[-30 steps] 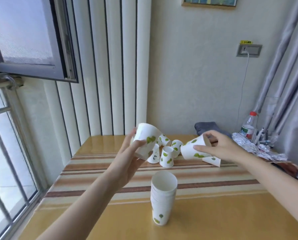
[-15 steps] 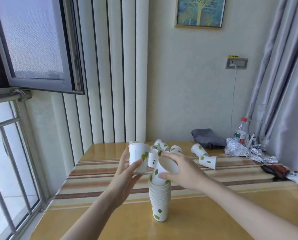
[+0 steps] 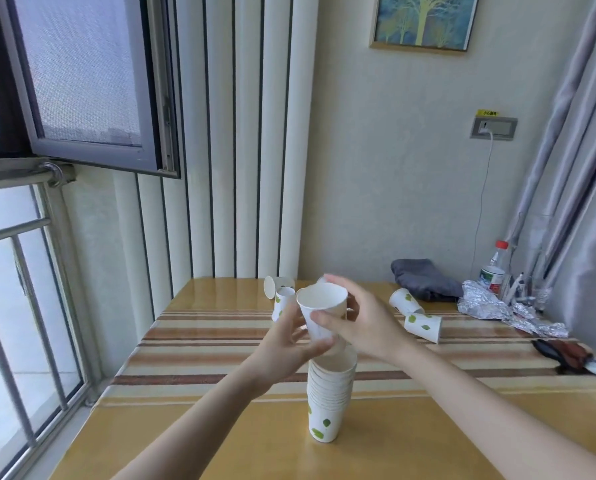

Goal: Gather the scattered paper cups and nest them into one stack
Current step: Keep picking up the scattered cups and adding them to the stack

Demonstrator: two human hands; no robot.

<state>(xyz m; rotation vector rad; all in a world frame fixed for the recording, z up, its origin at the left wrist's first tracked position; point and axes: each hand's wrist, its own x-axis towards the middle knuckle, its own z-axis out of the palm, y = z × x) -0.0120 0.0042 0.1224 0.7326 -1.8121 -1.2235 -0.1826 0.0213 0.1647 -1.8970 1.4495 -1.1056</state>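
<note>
Just above the stack of nested cups [image 3: 329,400], near the table's [image 3: 220,441] front edge, both hands hold one upright paper cup [image 3: 320,311]. The left hand [image 3: 289,344] wraps its lower wall; the right hand [image 3: 362,323] clasps it from the far side. Four loose cups lie toward the back edge: two at left [image 3: 282,299], two at right [image 3: 414,315].

Open window [image 3: 82,74] at left, daylight in. Ribbed wall panel [image 3: 234,133]; tree picture [image 3: 424,20]; grey curtain [image 3: 573,150] by table's [image 3: 192,438] right edge.
</note>
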